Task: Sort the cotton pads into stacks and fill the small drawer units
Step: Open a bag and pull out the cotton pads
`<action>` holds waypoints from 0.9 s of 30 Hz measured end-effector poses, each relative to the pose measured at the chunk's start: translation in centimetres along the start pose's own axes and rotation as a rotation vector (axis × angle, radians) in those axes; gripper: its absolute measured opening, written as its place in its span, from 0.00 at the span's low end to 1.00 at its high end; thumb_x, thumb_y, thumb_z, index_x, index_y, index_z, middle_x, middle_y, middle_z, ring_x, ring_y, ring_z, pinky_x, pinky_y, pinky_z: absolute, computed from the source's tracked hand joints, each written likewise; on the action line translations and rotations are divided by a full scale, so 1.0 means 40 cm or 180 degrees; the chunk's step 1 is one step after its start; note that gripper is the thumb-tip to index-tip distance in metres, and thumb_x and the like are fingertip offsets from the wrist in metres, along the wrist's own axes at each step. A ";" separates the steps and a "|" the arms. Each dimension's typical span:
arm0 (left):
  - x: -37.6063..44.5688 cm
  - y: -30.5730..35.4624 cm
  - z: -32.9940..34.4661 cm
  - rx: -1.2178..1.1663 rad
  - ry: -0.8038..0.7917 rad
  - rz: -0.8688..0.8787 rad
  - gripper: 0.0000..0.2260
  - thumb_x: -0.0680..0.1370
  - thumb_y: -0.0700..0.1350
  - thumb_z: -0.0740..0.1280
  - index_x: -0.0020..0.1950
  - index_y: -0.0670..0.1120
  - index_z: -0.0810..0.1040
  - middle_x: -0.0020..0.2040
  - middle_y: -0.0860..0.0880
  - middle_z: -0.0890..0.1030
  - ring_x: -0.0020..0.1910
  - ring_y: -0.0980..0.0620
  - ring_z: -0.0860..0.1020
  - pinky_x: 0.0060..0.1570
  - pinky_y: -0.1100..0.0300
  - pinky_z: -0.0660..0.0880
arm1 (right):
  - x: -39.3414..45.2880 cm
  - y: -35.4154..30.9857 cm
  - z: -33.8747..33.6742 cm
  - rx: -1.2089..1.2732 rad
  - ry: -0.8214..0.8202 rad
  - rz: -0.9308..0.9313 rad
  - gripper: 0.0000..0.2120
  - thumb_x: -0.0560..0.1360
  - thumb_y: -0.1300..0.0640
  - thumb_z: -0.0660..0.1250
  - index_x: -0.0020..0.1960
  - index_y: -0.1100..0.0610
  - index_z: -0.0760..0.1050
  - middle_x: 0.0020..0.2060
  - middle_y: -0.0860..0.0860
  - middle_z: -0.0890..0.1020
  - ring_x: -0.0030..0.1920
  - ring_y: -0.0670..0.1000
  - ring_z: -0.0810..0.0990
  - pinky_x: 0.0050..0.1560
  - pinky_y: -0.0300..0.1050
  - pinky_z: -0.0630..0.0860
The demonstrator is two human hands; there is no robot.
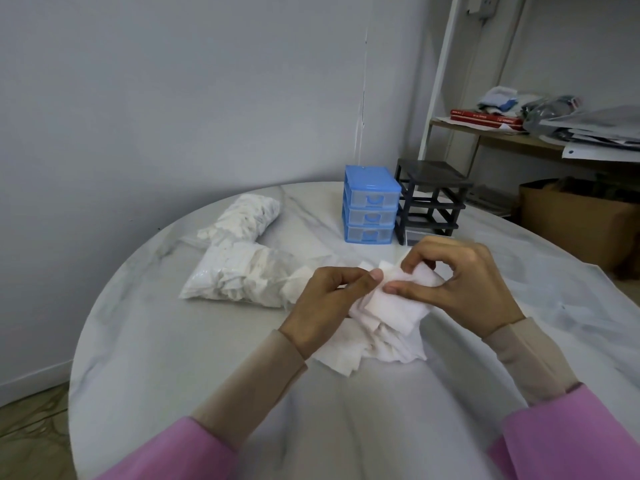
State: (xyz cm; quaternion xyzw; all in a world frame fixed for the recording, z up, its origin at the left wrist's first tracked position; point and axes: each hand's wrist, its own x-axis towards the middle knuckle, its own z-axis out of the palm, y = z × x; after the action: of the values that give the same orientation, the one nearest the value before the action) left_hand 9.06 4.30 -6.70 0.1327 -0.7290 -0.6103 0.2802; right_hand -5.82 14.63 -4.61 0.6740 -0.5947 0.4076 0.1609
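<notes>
- The cotton pads (391, 306) are white, square and soft-looking, with slightly fuzzy edges; a small bunch of them is held above the table (145, 341), near its middle.
- The left hand (325, 303) pinches the left edge of that bunch, its thumb and curled fingers closed on the cotton.
- The right hand (464, 282) grips the same bunch from the right, thumb underneath along the front edge and fingers curled over the top.
- Beneath the hands lies a loose heap of pads (377, 344), overlapping at odd angles, some flat and some crumpled, resting on the marble-patterned table.
- To the left of the hands sit two clear plastic bags: the nearer bag (239, 275) is stuffed with jumbled white pads, and its open end points toward the hands with a few pads spilling out.
- The farther bag (242, 216) lies behind it, also full of white pads.
- At the far side of the table stands a blue drawer unit (370, 206) with three translucent drawers, all pushed in.
- Just beside it on the right stands a black drawer unit (431, 202); its upper bays are open frames, and a drawer shows only at the bottom.
- Both sleeves (540, 355) are beige at the wrist with pink above.
</notes>
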 end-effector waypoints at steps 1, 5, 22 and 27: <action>-0.002 0.003 0.002 -0.0051 -0.0078 0.0007 0.13 0.78 0.44 0.63 0.34 0.46 0.79 0.30 0.55 0.77 0.34 0.58 0.74 0.40 0.63 0.72 | 0.000 -0.001 0.001 -0.0025 0.0030 -0.0007 0.18 0.64 0.43 0.73 0.35 0.59 0.76 0.32 0.45 0.76 0.37 0.43 0.74 0.37 0.32 0.70; -0.004 0.012 0.001 -0.0174 -0.0334 0.0025 0.05 0.75 0.43 0.67 0.41 0.48 0.81 0.34 0.57 0.81 0.37 0.62 0.78 0.39 0.69 0.73 | 0.001 -0.003 0.002 0.0039 0.0130 0.0012 0.17 0.66 0.44 0.69 0.34 0.59 0.75 0.32 0.48 0.76 0.36 0.45 0.73 0.36 0.35 0.70; 0.007 -0.006 -0.019 0.0118 0.0735 0.0296 0.07 0.74 0.38 0.69 0.38 0.47 0.81 0.32 0.57 0.80 0.35 0.60 0.77 0.38 0.66 0.71 | 0.005 -0.005 -0.010 0.1099 0.1044 0.1015 0.09 0.73 0.62 0.68 0.47 0.49 0.77 0.44 0.40 0.81 0.42 0.41 0.76 0.46 0.31 0.74; 0.007 -0.014 -0.023 0.0112 0.1246 0.0291 0.08 0.75 0.39 0.68 0.35 0.47 0.81 0.32 0.55 0.80 0.36 0.56 0.77 0.41 0.61 0.72 | 0.017 -0.030 -0.013 0.2074 0.1208 0.1190 0.09 0.66 0.58 0.69 0.44 0.49 0.80 0.37 0.39 0.82 0.38 0.39 0.75 0.43 0.31 0.75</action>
State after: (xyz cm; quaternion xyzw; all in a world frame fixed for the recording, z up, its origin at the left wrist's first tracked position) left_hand 9.26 3.29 -7.07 0.2205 -0.6764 -0.5466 0.4417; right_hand -4.91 14.81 -3.46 0.4831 -0.5066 0.7135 -0.0307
